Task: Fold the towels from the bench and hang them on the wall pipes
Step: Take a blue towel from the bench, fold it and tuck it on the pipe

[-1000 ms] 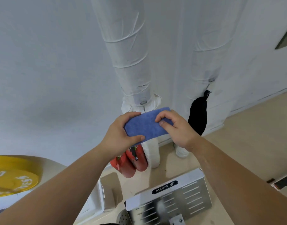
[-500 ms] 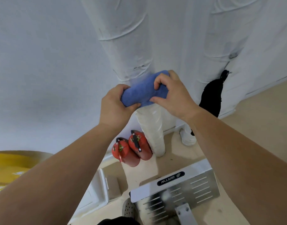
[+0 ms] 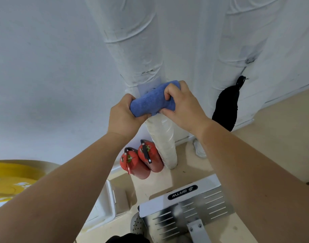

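**Blue towel held up against the wrapped pipe**

I hold a folded blue towel (image 3: pixel 151 100) in both hands, raised against the nearer white wrapped pipe (image 3: pixel 132 41) on the wall (image 3: pixel 45 67). My left hand (image 3: pixel 124 116) grips the towel's left end, with the fingers curled over the top and the thumb tucked underneath. My right hand (image 3: pixel 183 107) grips the right end, its fingers hooked over the upper edge and the thumb pressing from below. The towel is bunched into a thick roll between my hands. It sits where the pipe's fat wrapping ends and a thinner stretch runs down to the floor (image 3: pixel 281 137). I cannot tell whether the towel rests on anything there or only touches the pipe.

To the right stands a second wrapped pipe (image 3: pixel 243 32), and a black cloth (image 3: pixel 226 106) hangs from a wire on it. Two red fire extinguishers (image 3: pixel 141 162) stand side by side on the floor, just left of the nearer pipe's foot. Below my arms lies a slotted metal plate (image 3: pixel 185 206) with a black label. A white box (image 3: pixel 104 206) is to its left, and a yellow disc (image 3: pixel 12 179) sits at the far left edge.
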Action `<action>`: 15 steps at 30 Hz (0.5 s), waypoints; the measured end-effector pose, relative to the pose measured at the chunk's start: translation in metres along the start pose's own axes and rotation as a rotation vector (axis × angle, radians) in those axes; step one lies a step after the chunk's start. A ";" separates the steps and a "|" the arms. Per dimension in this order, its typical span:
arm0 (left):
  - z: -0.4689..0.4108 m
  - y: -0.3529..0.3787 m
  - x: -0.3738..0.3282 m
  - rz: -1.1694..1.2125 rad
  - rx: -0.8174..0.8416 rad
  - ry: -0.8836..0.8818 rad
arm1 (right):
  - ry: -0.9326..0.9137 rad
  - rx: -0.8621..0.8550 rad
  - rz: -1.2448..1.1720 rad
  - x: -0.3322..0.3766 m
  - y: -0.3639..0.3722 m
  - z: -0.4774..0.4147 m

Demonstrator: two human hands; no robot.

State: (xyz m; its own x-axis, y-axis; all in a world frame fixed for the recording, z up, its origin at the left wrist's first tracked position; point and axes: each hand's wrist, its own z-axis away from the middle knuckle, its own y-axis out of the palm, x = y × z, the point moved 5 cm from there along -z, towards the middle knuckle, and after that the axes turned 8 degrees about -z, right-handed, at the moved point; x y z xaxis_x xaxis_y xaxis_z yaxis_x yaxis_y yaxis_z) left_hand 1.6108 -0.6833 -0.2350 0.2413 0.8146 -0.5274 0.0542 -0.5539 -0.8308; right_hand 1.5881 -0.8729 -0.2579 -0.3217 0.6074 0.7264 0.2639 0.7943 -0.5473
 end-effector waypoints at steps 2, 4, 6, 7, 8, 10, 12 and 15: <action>0.007 -0.005 -0.004 -0.174 -0.094 0.101 | -0.011 -0.025 0.140 0.001 -0.001 0.004; 0.018 -0.006 -0.008 -0.481 -0.306 0.308 | -0.035 -0.073 0.263 0.004 0.001 0.010; 0.031 0.005 -0.016 -0.707 -0.423 0.562 | -0.128 -0.151 0.330 0.007 0.006 0.018; 0.035 0.012 -0.018 -0.770 -0.438 0.656 | -0.172 -0.184 0.355 0.008 0.009 0.022; 0.037 0.018 -0.017 -0.804 -0.428 0.703 | -0.203 -0.209 0.379 0.008 0.013 0.024; 0.034 0.025 -0.010 -0.839 -0.389 0.691 | -0.242 -0.242 0.449 0.005 0.018 0.026; 0.029 0.029 0.001 -0.842 -0.374 0.662 | -0.263 -0.256 0.535 0.001 0.025 0.025; 0.023 0.037 0.011 -0.779 -0.366 0.678 | -0.282 -0.262 0.570 -0.007 0.032 0.022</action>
State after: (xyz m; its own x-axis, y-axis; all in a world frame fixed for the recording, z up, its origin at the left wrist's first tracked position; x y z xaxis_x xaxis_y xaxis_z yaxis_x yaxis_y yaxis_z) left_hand 1.5935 -0.6911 -0.2755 0.4926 0.7621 0.4202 0.6805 -0.0364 -0.7318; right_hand 1.5784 -0.8511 -0.2898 -0.2823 0.9384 0.1994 0.6620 0.3410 -0.6674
